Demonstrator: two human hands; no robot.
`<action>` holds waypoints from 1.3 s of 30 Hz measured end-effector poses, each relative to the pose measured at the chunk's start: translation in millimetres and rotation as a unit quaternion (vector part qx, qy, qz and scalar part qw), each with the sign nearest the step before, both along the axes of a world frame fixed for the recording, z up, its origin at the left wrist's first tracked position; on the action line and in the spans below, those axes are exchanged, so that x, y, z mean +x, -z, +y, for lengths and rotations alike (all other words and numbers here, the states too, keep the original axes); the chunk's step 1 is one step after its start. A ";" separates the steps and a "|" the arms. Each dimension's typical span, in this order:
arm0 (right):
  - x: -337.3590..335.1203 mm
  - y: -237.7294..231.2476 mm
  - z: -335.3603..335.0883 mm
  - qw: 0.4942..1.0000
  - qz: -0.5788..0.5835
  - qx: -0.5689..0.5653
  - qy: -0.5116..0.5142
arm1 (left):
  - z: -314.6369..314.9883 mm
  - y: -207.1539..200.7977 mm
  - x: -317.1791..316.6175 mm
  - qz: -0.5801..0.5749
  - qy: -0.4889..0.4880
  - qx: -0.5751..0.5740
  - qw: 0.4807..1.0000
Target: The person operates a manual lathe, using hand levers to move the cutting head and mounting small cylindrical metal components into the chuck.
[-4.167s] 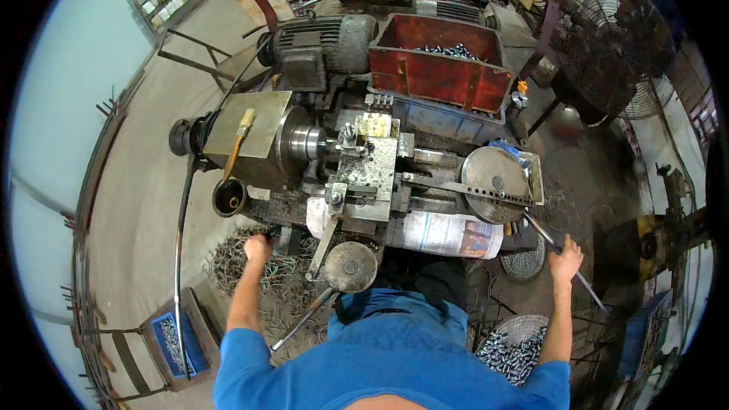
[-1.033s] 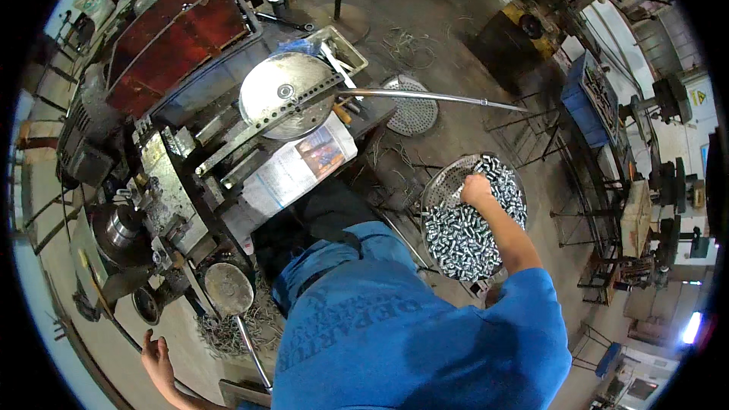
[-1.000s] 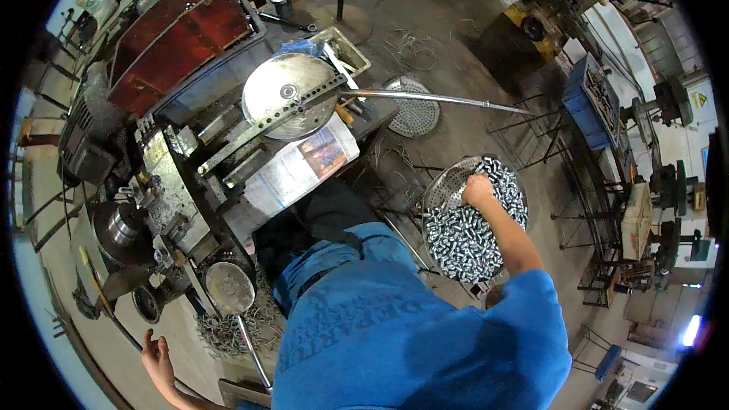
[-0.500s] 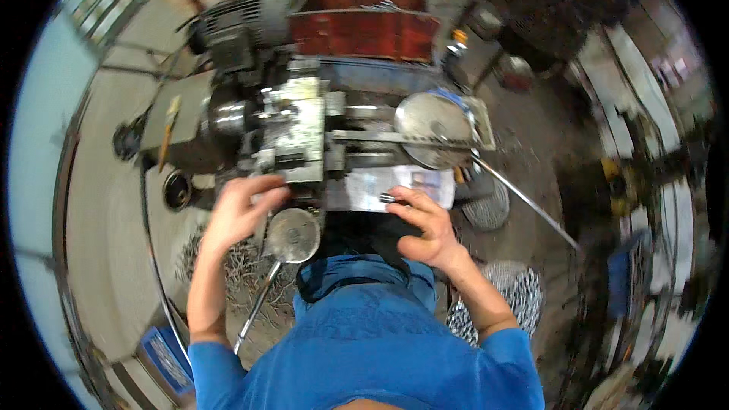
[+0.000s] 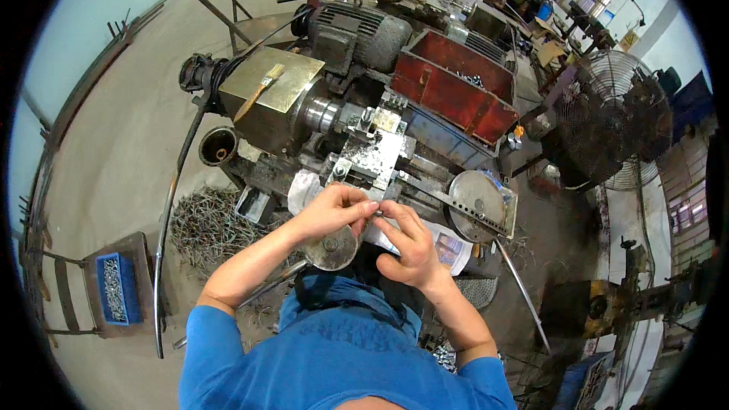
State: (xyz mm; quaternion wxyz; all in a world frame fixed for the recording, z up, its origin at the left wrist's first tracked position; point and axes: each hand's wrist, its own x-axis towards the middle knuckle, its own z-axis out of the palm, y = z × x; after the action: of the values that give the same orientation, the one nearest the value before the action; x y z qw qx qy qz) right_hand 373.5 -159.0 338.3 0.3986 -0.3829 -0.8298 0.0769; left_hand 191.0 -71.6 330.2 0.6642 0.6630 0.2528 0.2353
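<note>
In front of my body, my left hand [image 5: 334, 211] and my right hand [image 5: 412, 247] meet at the fingertips. Between them is a small metal piece [image 5: 379, 213], mostly covered by the fingers. Left thumb and fingers are pinched together at it; the right thumb is bent in while its forefinger reaches the piece. Just beyond is a lathe's tool slide [image 5: 377, 153], with the shiny spindle [image 5: 322, 115] to its left. A round metal disc [image 5: 331, 251] lies under my left wrist. Printed paper [image 5: 449, 247] shows beside my right hand.
A brush [image 5: 259, 94] lies on the lathe's headstock. Behind stand a motor [image 5: 357, 38] and a red box [image 5: 448, 100]. Right are a round plate [image 5: 477, 191], a slanting rod [image 5: 522, 292] and a fan [image 5: 615, 118]. Left are metal shavings [image 5: 205, 224] and a blue crate [image 5: 132, 288] of small parts.
My left hand has moved right, away from beside the slide, and my right hand has come left with the small metal piece. Their fingertips now meet. The view has turned and shows more of the room.
</note>
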 end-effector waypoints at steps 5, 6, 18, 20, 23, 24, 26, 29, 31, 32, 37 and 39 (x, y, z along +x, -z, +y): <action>-6.3 -7.6 14.0 0.998 -0.049 -0.043 -0.005 | 9.1 -3.3 -11.4 0.054 -0.041 0.139 0.988; -7.7 -10.3 18.1 0.997 -0.049 -0.056 -0.013 | 12.8 -2.0 -14.0 0.064 -0.043 0.189 0.979; -33.7 -20.9 63.1 0.990 -0.059 -0.114 -0.059 | 25.8 -4.4 -41.0 0.021 -0.123 0.107 0.986; -33.8 -15.1 75.5 0.991 -0.060 -0.095 -0.068 | 29.0 -6.9 -46.8 0.035 -0.138 0.130 0.981; -35.1 -18.7 98.6 0.988 -0.091 -0.104 -0.063 | 39.6 -14.9 -79.0 0.066 -0.189 0.160 0.967; -34.8 -19.9 112.1 0.988 -0.128 -0.077 -0.034 | 39.8 -31.8 -94.0 0.105 -0.219 0.154 0.958; -37.7 -21.8 145.7 0.972 -0.233 -0.034 0.013 | 50.4 -23.8 -136.4 0.089 -0.293 0.137 0.942; -42.1 -1.6 196.1 0.907 -0.412 -0.011 0.084 | 56.0 -10.8 -206.4 0.081 -0.401 0.193 0.892; -48.9 12.6 217.1 0.894 -0.440 -0.023 0.084 | 46.9 -1.1 -256.1 0.231 -0.479 0.261 0.806; -50.2 19.4 222.6 0.896 -0.435 -0.021 0.088 | 39.8 1.8 -278.3 0.322 -0.479 0.314 0.754; -54.5 29.7 230.9 0.914 -0.397 -0.023 0.077 | -13.0 38.0 -337.1 0.557 -0.412 0.200 0.693; -58.6 27.3 229.4 0.921 -0.380 -0.029 0.077 | -26.3 42.0 -333.1 0.517 -0.380 0.109 0.759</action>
State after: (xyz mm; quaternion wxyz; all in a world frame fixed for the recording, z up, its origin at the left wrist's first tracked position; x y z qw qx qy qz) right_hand 314.9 70.3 311.0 0.0468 -0.4573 -0.8844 -0.0809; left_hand -142.1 -97.9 288.2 0.2120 0.6012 0.7617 0.1160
